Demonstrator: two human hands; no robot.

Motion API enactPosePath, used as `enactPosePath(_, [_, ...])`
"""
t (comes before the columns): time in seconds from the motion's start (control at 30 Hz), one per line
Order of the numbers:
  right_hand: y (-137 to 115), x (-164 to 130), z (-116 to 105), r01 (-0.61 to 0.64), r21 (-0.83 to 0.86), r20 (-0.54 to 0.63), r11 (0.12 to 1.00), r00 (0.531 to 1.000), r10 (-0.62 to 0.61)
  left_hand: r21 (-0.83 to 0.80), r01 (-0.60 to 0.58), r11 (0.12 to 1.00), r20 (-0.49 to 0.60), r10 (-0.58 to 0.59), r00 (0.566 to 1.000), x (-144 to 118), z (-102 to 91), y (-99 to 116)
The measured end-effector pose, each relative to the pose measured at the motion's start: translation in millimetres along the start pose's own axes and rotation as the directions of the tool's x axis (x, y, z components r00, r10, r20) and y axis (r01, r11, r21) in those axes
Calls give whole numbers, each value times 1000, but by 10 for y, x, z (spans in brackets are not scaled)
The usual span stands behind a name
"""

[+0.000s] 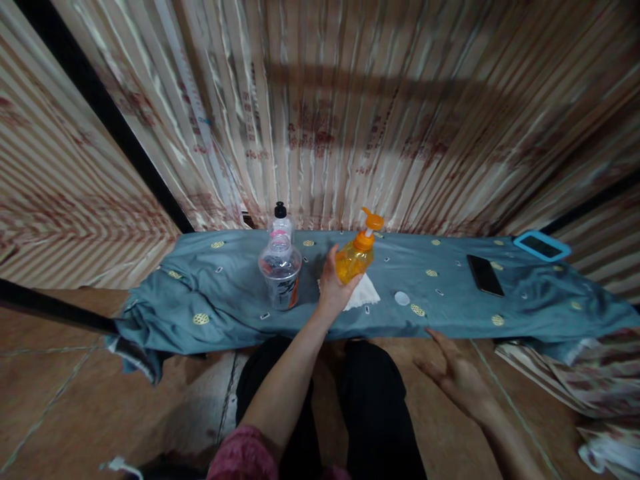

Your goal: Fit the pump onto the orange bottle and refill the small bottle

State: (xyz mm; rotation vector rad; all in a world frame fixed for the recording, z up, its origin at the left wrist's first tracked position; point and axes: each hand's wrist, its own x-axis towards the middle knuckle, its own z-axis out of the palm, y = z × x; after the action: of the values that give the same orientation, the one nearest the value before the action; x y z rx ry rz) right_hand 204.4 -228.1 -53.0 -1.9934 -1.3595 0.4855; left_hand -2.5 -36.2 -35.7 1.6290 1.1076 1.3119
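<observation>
My left hand (pixel 336 285) is wrapped round a pump bottle (pixel 354 259) of yellow-orange liquid with an orange pump head. The bottle leans to the right above a white tissue (pixel 364 293), which lies partly hidden on the blue-grey cloth. To the right, my right hand (pixel 453 373) hangs just in front of the cloth's near edge, fingers spread and holding nothing. A small round white disc (pixel 402 298) lies on the cloth between the tissue and that hand. Left of the pump bottle stands a clear plastic cup (pixel 283 287) with dark and orange print.
Behind the cup is a clear bottle with a black cap (pixel 280 212). A dark phone (pixel 485 275) and a blue-framed tablet-like device (pixel 542 246) rest at the right. The patterned cloth (pixel 230 300) covers a narrow bench, with a striped curtain (pixel 320 120) close behind.
</observation>
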Motion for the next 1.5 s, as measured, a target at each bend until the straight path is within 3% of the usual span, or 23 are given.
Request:
enactPosePath(0.13, [-609,417,-27,208,142,39,968,976,-216,-2,-2,1000,-6,2,1000,-5,-5,-7])
enactPosePath(0.27, [-1218,954,30,408,254,-4,877,907,-421,-17,-27,999,2,27,1000,-4,-12,-23])
enactPosePath(0.43, [-1573,1493,92,505,335,106,795,818,-565,-23,-21,1000,-2,21,1000,6,-10,-40])
enactPosePath(0.57, [-1628,1698,94,471,399,215,787,786,-579,-19,6,1000,10,-6,1000,9,-8,-43])
enactPosePath(0.8, [-1644,1761,87,403,453,296,795,774,-560,-21,3,1000,6,-3,1000,5,-10,-33])
enactPosePath(0.97, [-1625,1762,113,439,419,233,795,794,-562,-12,14,1000,4,-14,1000,10,-7,-31])
enactPosePath(1.27, [-1618,1608,266,488,182,-18,854,870,-494,3,-28,1000,-6,28,1000,13,14,-88])
enactPosePath(1.5, [-1613,1579,145,544,197,110,816,814,-570,9,-47,999,1,47,999,20,12,-109])
